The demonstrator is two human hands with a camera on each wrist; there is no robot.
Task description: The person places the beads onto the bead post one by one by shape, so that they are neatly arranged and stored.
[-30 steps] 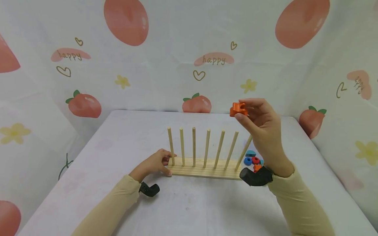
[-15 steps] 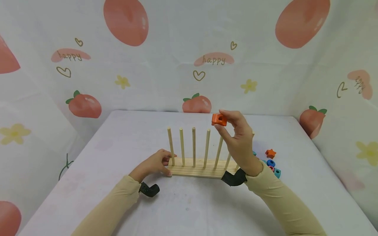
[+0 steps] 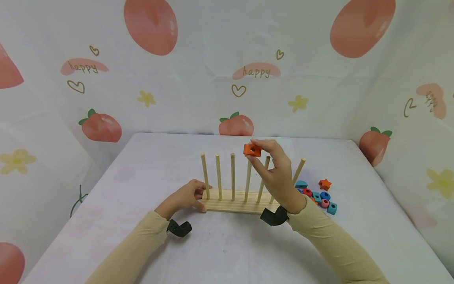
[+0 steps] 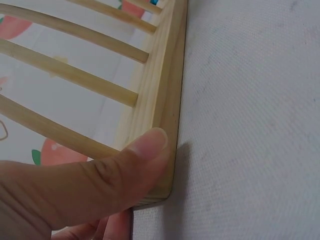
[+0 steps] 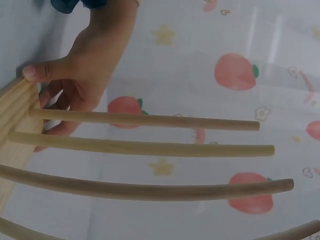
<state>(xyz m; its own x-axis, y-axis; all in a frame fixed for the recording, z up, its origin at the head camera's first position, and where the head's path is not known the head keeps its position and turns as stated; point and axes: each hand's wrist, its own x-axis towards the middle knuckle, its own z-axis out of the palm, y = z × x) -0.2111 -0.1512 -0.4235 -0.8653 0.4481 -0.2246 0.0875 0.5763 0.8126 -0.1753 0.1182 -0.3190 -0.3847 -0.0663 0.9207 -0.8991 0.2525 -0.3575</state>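
In the head view my left hand (image 3: pixel 186 197) grips the left end of a wooden peg stand (image 3: pixel 230 206). The left wrist view shows its thumb (image 4: pixel 125 170) pressed along the base's front edge; the other fingers are mostly hidden. My right hand (image 3: pixel 278 171) pinches an orange bead (image 3: pixel 252 150) between thumb and fingers, its hole facing me. The bead is level with the top of a middle peg (image 3: pixel 248 177); whether they touch I cannot tell. In the right wrist view, neither the bead nor my right hand shows, only several pegs (image 5: pixel 165 192) and the left hand.
Right of the stand lie several loose beads: an orange star bead (image 3: pixel 324 184), a blue ring bead (image 3: pixel 325 195), a teal cube bead (image 3: pixel 332 208) and a teal half-round bead (image 3: pixel 301 184). My right forearm (image 3: pixel 330 236) passes in front of them. Patterned cloth surrounds the white table (image 3: pixel 223 252).
My right hand has moved left and down with the orange bead, from above the stand's right end to a middle peg. The loose beads have come into fuller view. My left hand stays put.
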